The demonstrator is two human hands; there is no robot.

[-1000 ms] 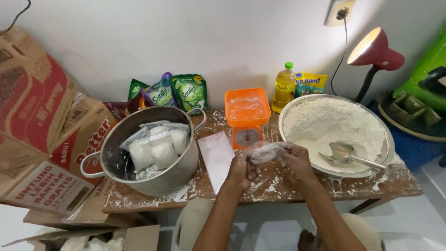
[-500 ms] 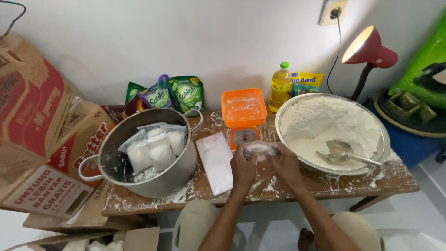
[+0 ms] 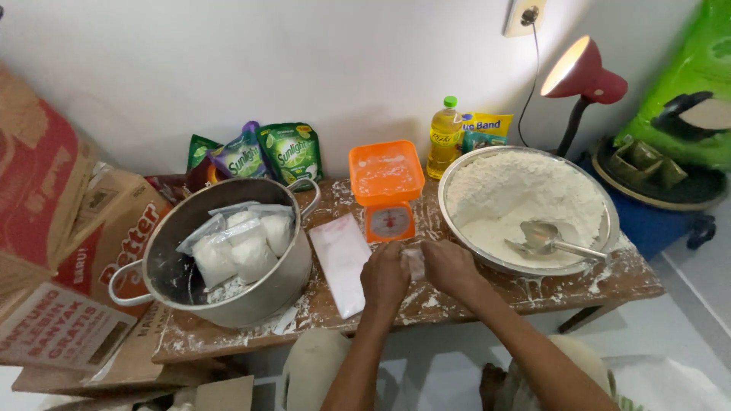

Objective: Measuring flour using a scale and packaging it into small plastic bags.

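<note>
A small clear plastic bag is pinched between both hands just above the flour-dusted wooden table, in front of the orange kitchen scale. The left hand and the right hand are close together, fingers closed on the bag; I cannot tell if it is already opened. It looks empty, so I judge this bag is not yet filled.

Several filled white packets already lie in the big steel pot on the left, so a part of the work seems done. Much flour remains in the wide metal bowl on the right, with the metal scoop resting in it. A flat pile of empty plastic bags lies beside the left hand, so I think many packets are still left to make.
</note>
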